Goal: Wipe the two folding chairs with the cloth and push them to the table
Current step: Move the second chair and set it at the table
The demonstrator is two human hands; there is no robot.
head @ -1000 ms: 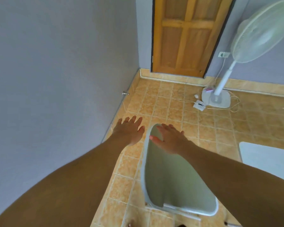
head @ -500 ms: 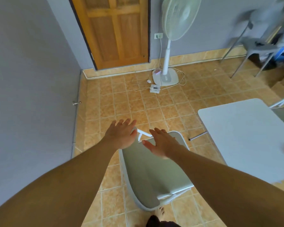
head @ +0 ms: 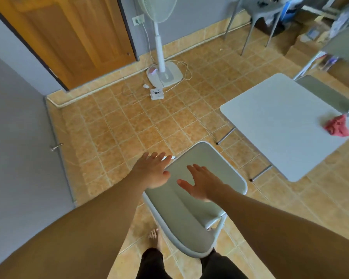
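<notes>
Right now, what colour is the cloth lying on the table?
The cloth is red, lying on the white table; the head view shows it.

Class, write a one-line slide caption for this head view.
Both open, the left hand and right hand reach over a chair; the cloth lies on the table.

We have swung the folding chair point(head: 208, 158) toward the bench point(head: 280, 125), now at the frame's right, cloth point(head: 336, 127) on it.
</notes>
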